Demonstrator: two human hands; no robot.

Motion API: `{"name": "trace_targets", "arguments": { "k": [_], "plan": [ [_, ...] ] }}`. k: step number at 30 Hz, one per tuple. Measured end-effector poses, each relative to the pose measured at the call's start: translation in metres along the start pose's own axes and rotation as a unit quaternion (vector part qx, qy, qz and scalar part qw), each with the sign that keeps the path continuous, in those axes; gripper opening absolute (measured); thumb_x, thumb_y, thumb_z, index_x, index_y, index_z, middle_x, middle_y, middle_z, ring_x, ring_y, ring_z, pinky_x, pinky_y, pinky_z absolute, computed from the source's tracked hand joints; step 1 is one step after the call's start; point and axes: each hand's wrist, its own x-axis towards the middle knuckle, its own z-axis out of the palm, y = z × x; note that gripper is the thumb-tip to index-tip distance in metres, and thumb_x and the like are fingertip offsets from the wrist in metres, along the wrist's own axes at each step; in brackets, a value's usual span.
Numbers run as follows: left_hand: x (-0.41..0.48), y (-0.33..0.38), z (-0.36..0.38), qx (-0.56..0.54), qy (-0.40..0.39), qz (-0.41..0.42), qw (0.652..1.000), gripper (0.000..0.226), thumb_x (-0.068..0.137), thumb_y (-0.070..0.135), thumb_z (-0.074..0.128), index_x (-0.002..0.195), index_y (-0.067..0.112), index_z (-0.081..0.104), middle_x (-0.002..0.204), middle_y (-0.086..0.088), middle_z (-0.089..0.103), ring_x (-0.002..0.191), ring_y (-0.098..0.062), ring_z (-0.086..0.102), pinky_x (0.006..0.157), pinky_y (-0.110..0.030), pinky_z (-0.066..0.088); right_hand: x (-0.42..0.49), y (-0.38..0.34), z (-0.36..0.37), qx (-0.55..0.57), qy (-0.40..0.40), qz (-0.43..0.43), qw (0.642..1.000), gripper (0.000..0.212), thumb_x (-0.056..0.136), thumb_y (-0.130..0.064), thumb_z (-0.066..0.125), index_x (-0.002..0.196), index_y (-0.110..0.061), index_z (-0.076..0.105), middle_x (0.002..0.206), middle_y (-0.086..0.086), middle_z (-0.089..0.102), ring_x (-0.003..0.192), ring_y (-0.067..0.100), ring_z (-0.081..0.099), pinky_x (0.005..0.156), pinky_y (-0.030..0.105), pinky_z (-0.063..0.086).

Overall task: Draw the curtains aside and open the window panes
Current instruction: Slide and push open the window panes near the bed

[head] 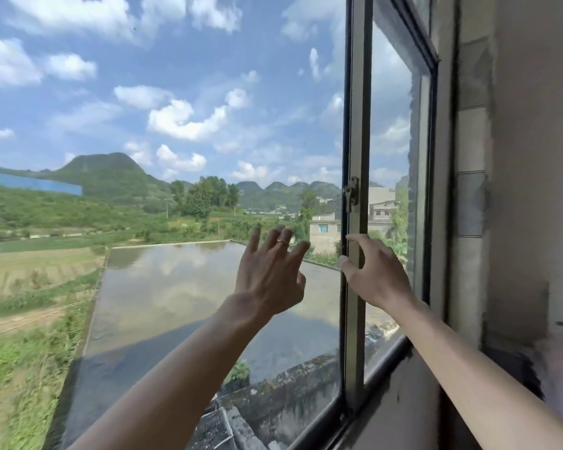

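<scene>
Well, R hand (376, 274) at pane frame (358, 125)

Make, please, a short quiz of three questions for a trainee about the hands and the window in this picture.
1. True or false: the left hand grips the latch.
2. The right hand is at: A the window frame's upright, B a curtain, C a door handle.
3. Fill in: the ring is on the ___ hand.
Key: 1 false; 2 A; 3 left.
</scene>
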Motion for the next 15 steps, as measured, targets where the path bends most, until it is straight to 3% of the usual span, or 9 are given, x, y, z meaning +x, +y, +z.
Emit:
{"name": "trace_targets", "arguments": {
  "k": [7, 11, 15],
  "plan": [
    [0.068, 0.009, 0.046, 0.063, 0.004, 0.027, 0.998, 0.058, 0.093, 0.036, 0.045, 0.148, 0.022, 0.033, 0.162, -0.012, 0.019, 0.152, -0.028, 0.008, 0.118, -0.056, -0.012, 0.079, 0.036, 0.002, -0.027, 0.053, -0.004, 0.998, 0.052, 0.095, -0.041, 0.055, 0.143, -0.025, 0.04, 0.146, 0.002, 0.047, 0.129, 0.029, 0.047, 0.092, 0.042, 0.046],
    [0.092, 0.012, 0.071, 0.098, 0.022, 0.009, 0.995, 0.065, 0.095, 0.036, 0.042, 0.155, 0.021, 0.022, 0.165, -0.012, 0.003, 0.153, -0.028, -0.006, 0.114, -0.057, -0.022, 0.126, 0.049, 0.009, -0.04, 0.088, -0.022, 0.995, 0.058, 0.095, -0.039, 0.055, 0.146, -0.023, 0.035, 0.152, 0.001, 0.039, 0.131, 0.03, 0.044, 0.092, 0.043, 0.046],
    [0.095, 0.002, 0.096, 0.135, 0.054, -0.003, 0.989, 0.067, 0.094, 0.038, 0.046, 0.155, 0.017, 0.026, 0.165, -0.011, 0.005, 0.153, -0.027, 0.001, 0.118, -0.055, -0.011, 0.169, 0.058, 0.018, -0.03, 0.121, -0.064, 0.99, 0.062, 0.095, -0.033, 0.06, 0.149, -0.014, 0.036, 0.156, 0.003, 0.032, 0.133, 0.031, 0.038, 0.102, 0.04, 0.038]
  ]
}}
